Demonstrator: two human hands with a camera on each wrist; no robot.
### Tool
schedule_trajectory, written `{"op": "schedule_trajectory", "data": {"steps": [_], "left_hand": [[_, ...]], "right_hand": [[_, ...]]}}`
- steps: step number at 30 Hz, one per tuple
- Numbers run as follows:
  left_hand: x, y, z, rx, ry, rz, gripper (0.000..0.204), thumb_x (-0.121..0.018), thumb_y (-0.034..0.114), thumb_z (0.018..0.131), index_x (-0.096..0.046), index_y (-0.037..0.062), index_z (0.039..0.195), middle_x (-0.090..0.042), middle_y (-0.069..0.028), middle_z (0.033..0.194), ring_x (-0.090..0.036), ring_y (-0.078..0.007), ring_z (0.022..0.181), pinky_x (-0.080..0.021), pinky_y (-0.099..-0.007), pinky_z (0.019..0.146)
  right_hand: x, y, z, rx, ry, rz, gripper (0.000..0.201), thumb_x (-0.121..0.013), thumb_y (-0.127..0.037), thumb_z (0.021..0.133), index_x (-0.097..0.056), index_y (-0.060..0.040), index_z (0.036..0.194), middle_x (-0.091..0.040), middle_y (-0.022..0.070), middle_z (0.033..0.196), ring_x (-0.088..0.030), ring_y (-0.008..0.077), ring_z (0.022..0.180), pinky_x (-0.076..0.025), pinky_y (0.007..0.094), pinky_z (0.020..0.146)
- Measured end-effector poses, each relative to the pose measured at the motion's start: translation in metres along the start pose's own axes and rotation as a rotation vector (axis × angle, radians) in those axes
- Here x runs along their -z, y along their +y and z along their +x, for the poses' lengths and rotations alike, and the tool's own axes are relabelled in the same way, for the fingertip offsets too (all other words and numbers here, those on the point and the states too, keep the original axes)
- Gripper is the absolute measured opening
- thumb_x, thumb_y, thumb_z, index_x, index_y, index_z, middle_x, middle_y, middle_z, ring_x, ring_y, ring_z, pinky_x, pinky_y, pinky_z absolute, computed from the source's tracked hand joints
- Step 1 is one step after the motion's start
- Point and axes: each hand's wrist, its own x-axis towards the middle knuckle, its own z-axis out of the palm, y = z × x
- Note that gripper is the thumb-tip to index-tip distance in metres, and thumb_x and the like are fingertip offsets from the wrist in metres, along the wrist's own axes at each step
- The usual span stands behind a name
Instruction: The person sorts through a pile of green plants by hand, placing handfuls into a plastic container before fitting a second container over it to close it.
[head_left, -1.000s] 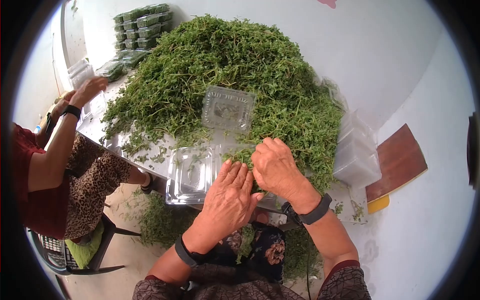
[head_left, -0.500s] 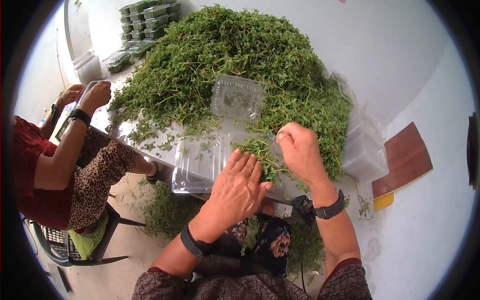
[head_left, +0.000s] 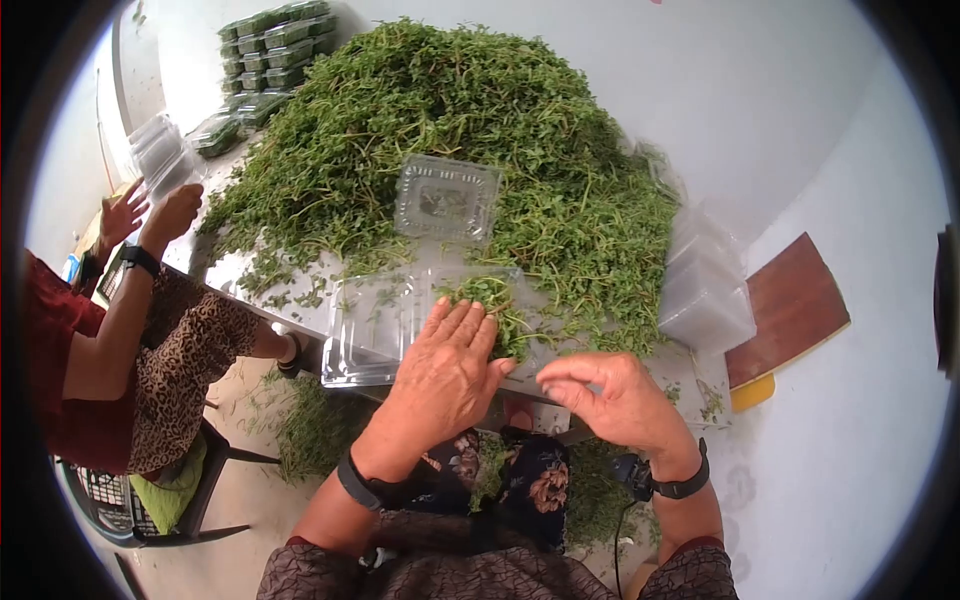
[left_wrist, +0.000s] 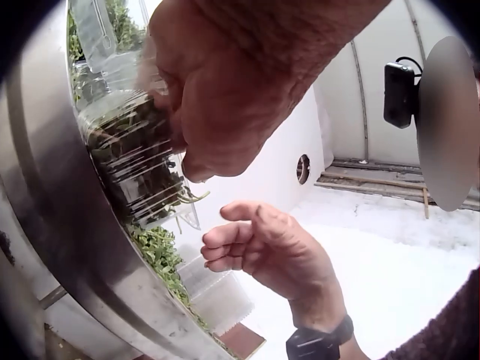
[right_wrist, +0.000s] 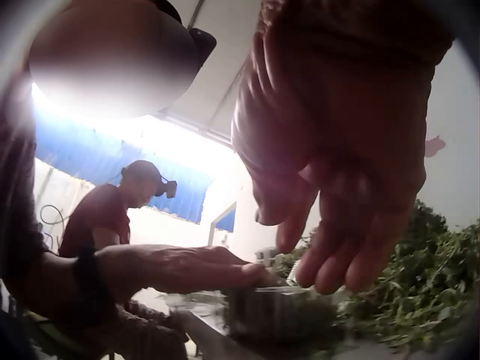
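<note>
In the head view, my left hand (head_left: 447,375) lies with straight fingers on greens (head_left: 497,300) in the filled half of a clear plastic box (head_left: 372,330), whose lid half lies unfolded to the left. My right hand (head_left: 622,400) is off the box, near the table's front edge, fingers loosely bent and holding nothing. The left wrist view has the box's side (left_wrist: 139,161) packed with greens, a few stems sticking out past its rim. The right wrist view shows my left hand (right_wrist: 187,268) flat over the box (right_wrist: 262,311), with my right hand (right_wrist: 337,172) above and beside it.
A large heap of greens (head_left: 430,110) covers the table's back, an empty clear box (head_left: 447,200) on its front slope. Nested clear boxes (head_left: 706,295) stand right, filled boxes (head_left: 275,50) back left. Another person (head_left: 100,350) at the left holds clear boxes (head_left: 163,155).
My right hand has come away from the greens, down toward the table's front edge, and its fingers have loosened. My left hand has stayed on the greens. The other person has lifted clear boxes.
</note>
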Motion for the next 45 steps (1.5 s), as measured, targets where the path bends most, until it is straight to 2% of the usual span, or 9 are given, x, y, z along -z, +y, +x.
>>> {"op": "schedule_trajectory", "data": {"steps": [5, 17, 20, 22, 29, 31, 34, 38, 45], "left_hand": [[0.008, 0.004, 0.006, 0.019, 0.095, 0.046, 0.048, -0.055, 0.022, 0.092, -0.048, -0.0077, 0.13, -0.045, -0.0277, 0.138, -0.04, -0.04, 0.132, -0.025, -0.0479, 0.115], [-0.008, 0.0, 0.011, -0.011, -0.051, 0.02, 0.043, -0.047, 0.027, 0.097, -0.054, -0.0065, 0.122, -0.054, -0.0281, 0.128, -0.05, -0.0408, 0.124, -0.032, -0.0472, 0.11], [-0.008, 0.0, 0.01, -0.007, -0.043, 0.008, 0.043, -0.048, 0.028, 0.097, -0.055, -0.0064, 0.121, -0.055, -0.0282, 0.128, -0.05, -0.0407, 0.123, -0.032, -0.0471, 0.11], [-0.008, 0.001, 0.01, -0.006, -0.04, 0.007, 0.043, -0.048, 0.029, 0.097, -0.055, -0.0063, 0.121, -0.055, -0.028, 0.128, -0.05, -0.0406, 0.123, -0.032, -0.0471, 0.11], [-0.01, 0.001, 0.01, -0.003, -0.024, 0.021, 0.043, -0.048, 0.029, 0.097, -0.055, -0.0047, 0.122, -0.055, -0.0275, 0.128, -0.05, -0.0405, 0.123, -0.033, -0.047, 0.109], [-0.011, 0.001, 0.009, -0.005, -0.019, 0.021, 0.043, -0.047, 0.029, 0.097, -0.055, -0.0045, 0.122, -0.055, -0.0275, 0.128, -0.05, -0.0404, 0.123, -0.033, -0.047, 0.109], [-0.011, 0.001, 0.009, -0.007, -0.006, 0.017, 0.042, -0.048, 0.029, 0.096, -0.054, -0.0043, 0.121, -0.055, -0.0274, 0.128, -0.05, -0.0403, 0.123, -0.033, -0.0469, 0.109], [-0.012, 0.0, 0.009, -0.021, 0.02, -0.002, 0.04, -0.05, 0.026, 0.095, -0.055, -0.0046, 0.119, -0.056, -0.0272, 0.126, -0.051, -0.0403, 0.121, -0.034, -0.0468, 0.109], [-0.01, 0.001, 0.008, -0.018, 0.015, 0.006, 0.039, -0.051, 0.025, 0.094, -0.055, -0.0046, 0.119, -0.056, -0.027, 0.126, -0.051, -0.04, 0.121, -0.035, -0.0466, 0.108]], "right_hand": [[0.02, 0.039, 0.006, -0.05, 0.305, -0.317, 0.029, -0.066, -0.011, 0.084, -0.063, -0.0004, 0.111, -0.063, 0.0174, 0.107, -0.063, 0.0361, 0.092, -0.05, 0.0421, 0.08], [0.049, 0.108, 0.067, -0.203, 0.275, -0.698, 0.039, -0.066, -0.014, 0.082, -0.06, -0.0033, 0.12, -0.063, 0.0212, 0.115, -0.064, 0.0365, 0.094, -0.051, 0.0432, 0.08], [0.045, 0.122, 0.077, -0.279, 0.21, -0.842, 0.029, -0.066, -0.014, 0.08, -0.066, -0.004, 0.107, -0.066, 0.0217, 0.103, -0.065, 0.0379, 0.089, -0.051, 0.0458, 0.076], [0.044, 0.13, 0.078, -0.081, 0.351, -0.911, 0.01, -0.066, -0.008, 0.074, -0.058, -0.0014, 0.073, -0.062, 0.0183, 0.072, -0.063, 0.0392, 0.073, -0.05, 0.0491, 0.068], [0.066, 0.106, 0.067, -0.118, 0.571, -0.628, 0.006, -0.066, -0.007, 0.074, -0.065, -0.0012, 0.075, -0.063, 0.0185, 0.068, -0.063, 0.0339, 0.064, -0.049, 0.0436, 0.061], [0.071, 0.098, 0.065, -0.248, 0.606, -0.277, 0.011, -0.068, -0.01, 0.077, -0.067, -0.0005, 0.083, -0.065, 0.0156, 0.069, -0.061, 0.0265, 0.059, -0.048, 0.0375, 0.057], [0.073, 0.085, 0.059, -0.308, 0.532, 0.065, 0.019, -0.069, -0.014, 0.08, -0.066, 0.0006, 0.091, -0.067, 0.0122, 0.071, -0.059, 0.0219, 0.057, -0.047, 0.0332, 0.057], [0.049, 0.093, 0.049, -0.308, 0.495, 0.102, 0.028, -0.069, -0.019, 0.082, -0.065, -0.0002, 0.103, -0.068, 0.0112, 0.075, -0.061, 0.0247, 0.06, -0.049, 0.0351, 0.059], [0.025, 0.061, 0.031, -0.398, 0.198, -0.407, 0.052, -0.074, -0.035, 0.077, -0.063, -0.0035, 0.116, -0.066, 0.017, 0.078, -0.066, 0.0322, 0.076, -0.05, 0.0431, 0.069]]}}
